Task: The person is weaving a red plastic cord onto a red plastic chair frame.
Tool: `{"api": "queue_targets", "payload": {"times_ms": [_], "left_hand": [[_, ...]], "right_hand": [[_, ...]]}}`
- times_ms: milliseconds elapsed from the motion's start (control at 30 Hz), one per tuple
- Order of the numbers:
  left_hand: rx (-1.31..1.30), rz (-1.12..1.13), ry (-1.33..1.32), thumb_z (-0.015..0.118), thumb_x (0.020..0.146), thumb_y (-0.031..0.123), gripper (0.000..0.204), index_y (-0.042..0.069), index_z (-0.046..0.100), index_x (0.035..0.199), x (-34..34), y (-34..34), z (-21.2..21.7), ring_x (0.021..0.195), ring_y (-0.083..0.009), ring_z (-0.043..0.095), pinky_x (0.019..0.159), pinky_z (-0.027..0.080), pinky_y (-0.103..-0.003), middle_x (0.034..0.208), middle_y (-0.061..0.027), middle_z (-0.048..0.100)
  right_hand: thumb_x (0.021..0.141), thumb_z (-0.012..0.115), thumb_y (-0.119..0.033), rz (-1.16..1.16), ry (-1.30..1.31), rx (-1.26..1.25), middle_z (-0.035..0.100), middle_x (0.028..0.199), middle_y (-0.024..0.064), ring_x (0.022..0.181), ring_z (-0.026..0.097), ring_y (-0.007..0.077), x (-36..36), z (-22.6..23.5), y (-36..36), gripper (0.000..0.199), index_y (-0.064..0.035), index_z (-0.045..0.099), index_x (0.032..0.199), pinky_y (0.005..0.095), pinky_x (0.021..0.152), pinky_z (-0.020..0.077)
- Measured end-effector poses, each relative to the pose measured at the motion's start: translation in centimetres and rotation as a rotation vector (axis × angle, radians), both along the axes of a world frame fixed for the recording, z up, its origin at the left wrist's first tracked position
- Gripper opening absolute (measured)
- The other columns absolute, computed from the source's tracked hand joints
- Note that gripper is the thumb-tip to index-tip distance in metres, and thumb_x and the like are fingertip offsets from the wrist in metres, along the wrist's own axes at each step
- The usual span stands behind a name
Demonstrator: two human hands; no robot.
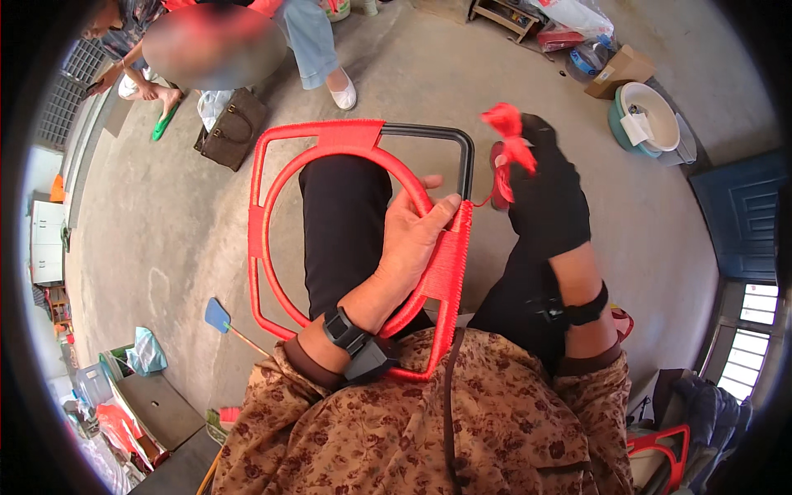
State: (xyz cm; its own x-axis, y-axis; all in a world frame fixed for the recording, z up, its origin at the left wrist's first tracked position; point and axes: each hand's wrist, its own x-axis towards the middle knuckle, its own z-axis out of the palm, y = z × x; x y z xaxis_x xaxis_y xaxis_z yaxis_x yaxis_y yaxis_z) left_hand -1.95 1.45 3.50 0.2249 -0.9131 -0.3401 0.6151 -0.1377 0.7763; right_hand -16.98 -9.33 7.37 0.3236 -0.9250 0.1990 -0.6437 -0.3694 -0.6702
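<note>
A square metal frame [350, 132] with a round inner ring lies across my thighs. Red cord wraps most of it, while its far right corner shows bare black tubing. My bare left hand [412, 235] grips the frame's right side, thumb laid along the edge where the wrapping stops. From that spot a thin strand runs right to a loose red cord bundle [513, 140]. Wearing a black glove, my right hand [551, 194] is closed on the bundle, apart from the frame; its fingers are partly blurred.
Ahead on the concrete floor stands a brown handbag [233, 128], near other people sitting. Basins [648, 120] and a cardboard box [620, 70] are at the far right. A blue fly swatter [217, 315] and a cabinet [157, 404] sit left, another red frame [672, 450] at lower right.
</note>
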Motion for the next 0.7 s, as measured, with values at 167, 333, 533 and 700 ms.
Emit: {"api": "queue_targets", "payload": {"times_ms": [167, 333, 533, 700], "left_hand": [[-0.126, 0.167, -0.172, 0.065, 0.085, 0.005, 0.042, -0.001, 0.042, 0.12, -0.7, 0.0, 0.2, 0.065, -0.0147, 0.063, 0.056, 0.053, -0.027, 0.075, -0.0054, 0.058], [-0.073, 0.058, 0.013, 0.064, 0.086, 0.002, 0.04, 0.002, 0.045, 0.12, 0.2, -0.5, -0.8, 0.067, -0.0137, 0.063, 0.058, 0.053, -0.027, 0.08, -0.0053, 0.061], [-0.012, -0.015, 0.165, 0.064, 0.087, 0.008, 0.022, 0.003, 0.054, 0.107, 0.7, -0.3, -1.2, 0.068, -0.011, 0.062, 0.058, 0.052, -0.025, 0.085, -0.0052, 0.064], [0.009, -0.114, 0.14, 0.063, 0.089, 0.019, 0.019, 0.006, 0.056, 0.1, 0.6, -0.2, -0.6, 0.067, -0.012, 0.062, 0.058, 0.052, -0.026, 0.082, -0.0047, 0.064]], "right_hand": [[0.073, 0.06, -0.01, 0.38, 0.5, -0.649, 0.063, 0.11, 0.0093, 0.114, 0.054, 0.0283, 4.2, 1.4, 1.3, 0.034, -0.0092, 0.058, 0.107, 0.0416, 0.1, 0.0393], [0.072, 0.062, -0.013, 0.557, 0.346, -0.682, 0.063, 0.11, 0.0096, 0.119, 0.05, 0.0267, 4.5, 1.2, 1.0, 0.03, -0.0083, 0.062, 0.102, 0.0447, 0.105, 0.033], [0.087, 0.06, -0.021, 0.154, -0.192, 0.304, 0.065, 0.099, 0.0083, 0.095, 0.06, 0.0148, 1.1, 1.0, 1.7, 0.03, -0.0027, 0.06, 0.111, 0.027, 0.087, 0.0447], [0.089, 0.059, -0.02, 0.272, -0.404, 0.811, 0.062, 0.088, 0.0043, 0.085, 0.059, 0.0104, 0.4, -2.6, 2.1, 0.028, -0.0006, 0.059, 0.109, 0.0246, 0.079, 0.0455]]}}
